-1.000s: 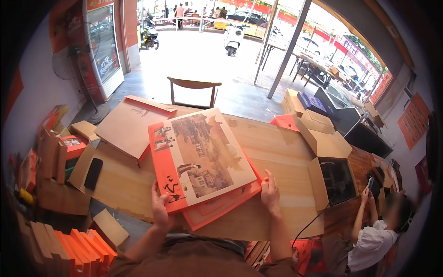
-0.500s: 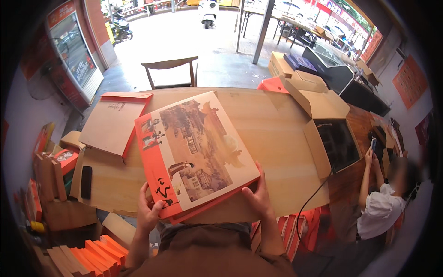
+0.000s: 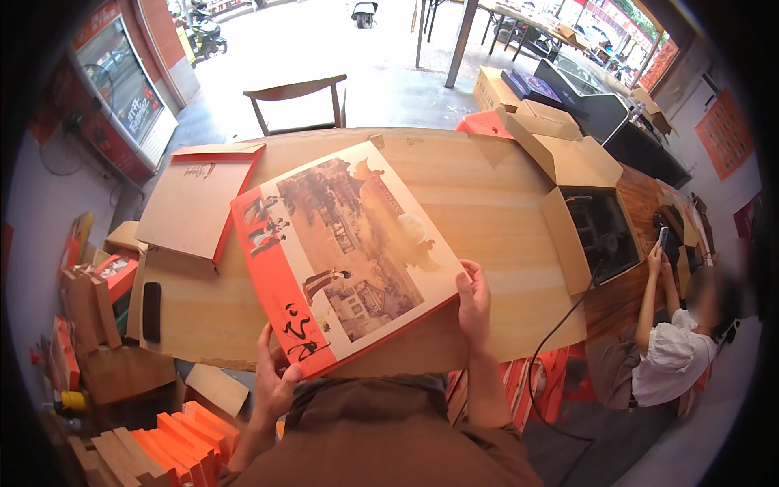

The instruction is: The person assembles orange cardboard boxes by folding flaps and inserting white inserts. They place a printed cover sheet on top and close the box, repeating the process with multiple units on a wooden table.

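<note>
A large flat gift box [image 3: 357, 243] with a painted landscape and a red band is tilted over the near part of the table. My left hand [image 3: 276, 373] grips its near left corner, thumb on the red band. At its right corner, my right hand [image 3: 472, 300] is closed on the edge, fingers partly hidden. Left of it on the table lies a second flat box [image 3: 191, 197], beige with red sides. The underside of the held box is hidden.
The brown table [image 3: 503, 227] carries a black phone-like object [image 3: 152, 312] at its left edge. An open carton [image 3: 600, 235] with a dark inside stands right, beside a cable [image 3: 560, 325]. A seated person [image 3: 677, 357] holds a phone. Orange boxes [image 3: 182, 438] stand lower left; a chair [image 3: 296, 101] is beyond.
The right corner of the box has come up a little, and my right hand has shifted up and right along its edge. My left hand keeps its hold; the whole view has tipped slightly.
</note>
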